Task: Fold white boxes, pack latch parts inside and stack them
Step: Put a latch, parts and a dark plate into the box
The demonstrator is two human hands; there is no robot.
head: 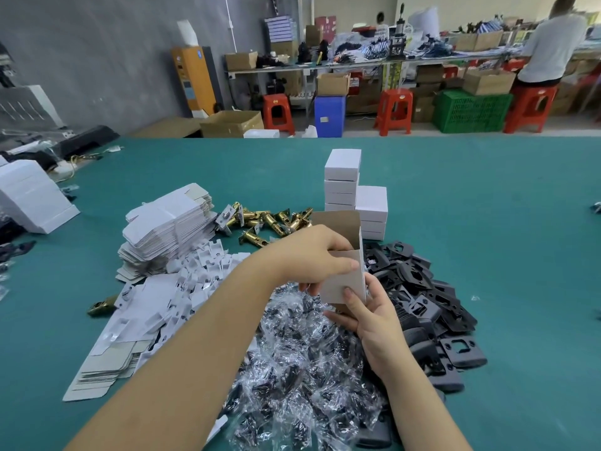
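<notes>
Both hands hold a half-formed box (346, 275) above the bench (487, 196), over a heap of clear bags (302, 353) with dark parts inside. The left hand (312, 252) reaches over the top of the box, its grip clamped on a flap with fingertips (353, 264) curled over the edge. The right hand (374, 317) supports the box from below, its grip clamped on the near wall with the thumb pressed flat against the grey inner face.

The step in hand looks like squaring the box and tucking its flaps. To do it well, the right hand should keep the body steady and square while the left folds each flap along its crease, so the corners meet and nothing bows out. The open top should stay facing up so the parts can drop in afterwards.

The parts wait close by: brass latches (270, 219) lie just beyond the hands, black plates (422, 297) are piled to the right, and flat box blanks (169, 226) sit stacked at the left. Finished white boxes (343, 177) stand in two columns behind, touching side by side, so the task is already well under way.
</notes>
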